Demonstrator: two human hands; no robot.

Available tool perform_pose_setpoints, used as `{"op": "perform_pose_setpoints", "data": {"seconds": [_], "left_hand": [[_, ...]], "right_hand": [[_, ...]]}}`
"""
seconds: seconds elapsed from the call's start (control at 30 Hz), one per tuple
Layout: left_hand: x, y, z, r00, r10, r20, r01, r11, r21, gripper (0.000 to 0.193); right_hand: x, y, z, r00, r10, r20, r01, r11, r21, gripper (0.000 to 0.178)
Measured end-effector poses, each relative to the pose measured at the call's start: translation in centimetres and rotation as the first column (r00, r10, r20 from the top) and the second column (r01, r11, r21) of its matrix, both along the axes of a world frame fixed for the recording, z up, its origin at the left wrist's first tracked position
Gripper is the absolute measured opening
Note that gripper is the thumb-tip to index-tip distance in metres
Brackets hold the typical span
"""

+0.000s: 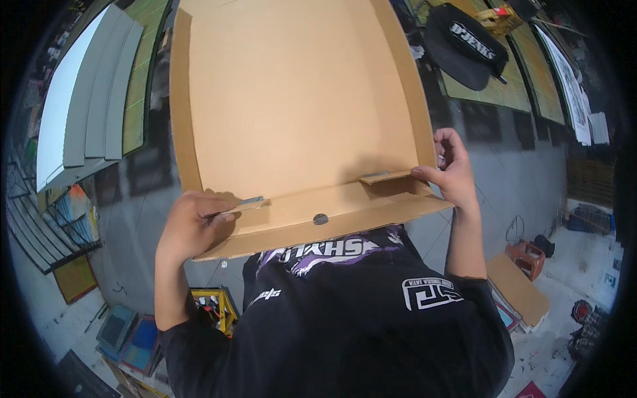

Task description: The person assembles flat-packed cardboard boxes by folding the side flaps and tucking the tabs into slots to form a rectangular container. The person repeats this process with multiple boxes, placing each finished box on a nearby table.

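Note:
A shallow brown cardboard box (298,99) stretches out in front of me with its inside facing up. Its near panel (371,215) slants toward my shirt and has a small dark round hole. At the left near corner, my left hand (196,222) is closed, pinching a small cardboard flap (249,207) between thumb and fingers. My right hand (454,166) grips the right near corner. Its thumb presses by another small flap (388,176), while the other fingers curl outside the side wall (419,113), partly hidden.
A dark cap (464,50) lies right of the box on a greenish board. Stacked white and grey panels (93,99) stand at the left. Lower down are a yellow crate (225,308) with tools, a reddish stool (527,257) and a flat cardboard piece (521,285).

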State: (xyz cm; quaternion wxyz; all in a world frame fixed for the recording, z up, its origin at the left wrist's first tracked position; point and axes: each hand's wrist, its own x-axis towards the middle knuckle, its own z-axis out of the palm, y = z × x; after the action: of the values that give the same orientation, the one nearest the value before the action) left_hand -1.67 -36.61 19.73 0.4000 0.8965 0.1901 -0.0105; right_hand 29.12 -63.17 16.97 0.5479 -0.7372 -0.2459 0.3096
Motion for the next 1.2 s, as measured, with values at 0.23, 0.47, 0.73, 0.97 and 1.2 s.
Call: {"op": "perform_pose_setpoints", "data": {"seconds": [0.23,0.47,0.73,0.97,1.2], "left_hand": [[0.5,1.8,0.6,0.989,-0.119,-0.082,0.1,0.973,-0.206,0.021],[-2.0,3.4,-0.2,0.995,0.073,0.061,-0.012,0.736,-0.677,0.036],[-6.9,-1.4,-5.3,0.426,0.871,0.247,-0.479,0.448,-0.755,0.08],[-5.3,-3.0,-5.5,0.583,0.695,0.42,-0.216,0.632,-0.744,0.088],[-2.6,-5.0,-6.6,0.327,0.884,0.334,-0.735,0.46,-0.498,0.067]], "right_hand": [[1.8,-1.2,0.2,0.996,0.079,0.031,-0.077,0.994,-0.072,0.05],[2.4,-2.8,0.1,0.997,0.032,-0.073,-0.034,0.999,-0.033,0.064],[-1.0,-3.5,-2.7,0.964,-0.131,-0.232,0.184,0.957,0.226,0.094],[-2.5,-3.5,-2.3,0.989,-0.105,-0.108,0.118,0.985,0.125,0.073],[-4.8,-0.5,-3.0,0.914,-0.277,0.297,0.275,0.96,0.049,0.061]]}}
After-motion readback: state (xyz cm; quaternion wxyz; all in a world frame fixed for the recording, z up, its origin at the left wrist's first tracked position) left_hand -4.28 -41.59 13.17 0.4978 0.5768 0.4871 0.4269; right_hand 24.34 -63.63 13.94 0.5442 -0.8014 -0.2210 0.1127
